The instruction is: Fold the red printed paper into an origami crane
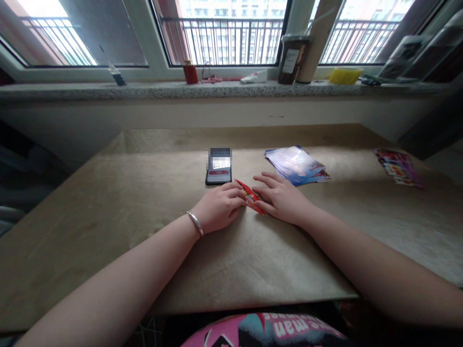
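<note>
A small red piece of folded paper (252, 196) with a printed pattern lies slantwise on the table between my hands. My left hand (220, 206), a silver bangle at its wrist, has its fingers close together and curled at the paper's left edge. Against the right side of the same paper rests my right hand (280, 198), its fingers stretched and spread apart. Just beyond my left hand is a phone (219, 176) with its screen lit and partly blurred out. Past my right hand lies a stack of glossy blue-and-white printed sheets (297, 164).
More colourful printed sheets (398, 167) lie at the table's right side. Beyond the tan-covered table (108, 207), a stone windowsill (152, 91) bears a red bottle (190, 72), a dark lidded jar (291, 60) and a yellow sponge-like block (345, 76).
</note>
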{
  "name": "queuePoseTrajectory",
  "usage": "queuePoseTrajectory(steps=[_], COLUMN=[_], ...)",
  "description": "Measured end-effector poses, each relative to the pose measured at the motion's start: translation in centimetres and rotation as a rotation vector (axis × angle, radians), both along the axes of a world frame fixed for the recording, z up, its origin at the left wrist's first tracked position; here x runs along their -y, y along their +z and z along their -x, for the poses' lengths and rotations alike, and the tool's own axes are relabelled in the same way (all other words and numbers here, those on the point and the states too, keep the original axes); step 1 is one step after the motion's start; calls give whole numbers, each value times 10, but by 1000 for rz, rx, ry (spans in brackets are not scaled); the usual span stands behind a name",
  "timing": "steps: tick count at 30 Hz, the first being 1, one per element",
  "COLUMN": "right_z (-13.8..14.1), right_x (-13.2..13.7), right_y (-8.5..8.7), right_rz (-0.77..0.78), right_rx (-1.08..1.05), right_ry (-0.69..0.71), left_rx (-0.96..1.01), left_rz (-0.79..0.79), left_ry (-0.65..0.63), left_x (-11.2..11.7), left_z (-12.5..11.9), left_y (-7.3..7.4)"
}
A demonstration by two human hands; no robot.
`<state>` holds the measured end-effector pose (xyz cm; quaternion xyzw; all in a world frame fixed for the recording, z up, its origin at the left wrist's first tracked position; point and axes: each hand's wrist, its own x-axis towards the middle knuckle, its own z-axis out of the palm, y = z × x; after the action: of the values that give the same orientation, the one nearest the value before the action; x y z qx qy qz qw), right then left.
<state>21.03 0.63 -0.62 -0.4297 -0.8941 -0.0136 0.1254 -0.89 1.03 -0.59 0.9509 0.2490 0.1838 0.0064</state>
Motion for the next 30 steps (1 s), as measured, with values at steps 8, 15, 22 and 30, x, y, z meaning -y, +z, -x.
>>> queuePoseTrajectory(steps=[8, 15, 22, 30], right_z=[-3, -7, -8, -7], right_x=[-7, -10, -10, -10], right_y=[-9, -8, -7, -8], right_rz=[45, 106, 94, 47], right_rx=[-41, -72, -97, -125], right_ry=[-23, 17, 33, 86], left_rx=[35, 0, -24, -28], left_rz=[53, 59, 56, 47], left_ry=[37, 148, 103, 130], left_x=[-1, 4, 5, 5], left_z=[1, -4, -3, -2], left_y=[-5, -1, 1, 2])
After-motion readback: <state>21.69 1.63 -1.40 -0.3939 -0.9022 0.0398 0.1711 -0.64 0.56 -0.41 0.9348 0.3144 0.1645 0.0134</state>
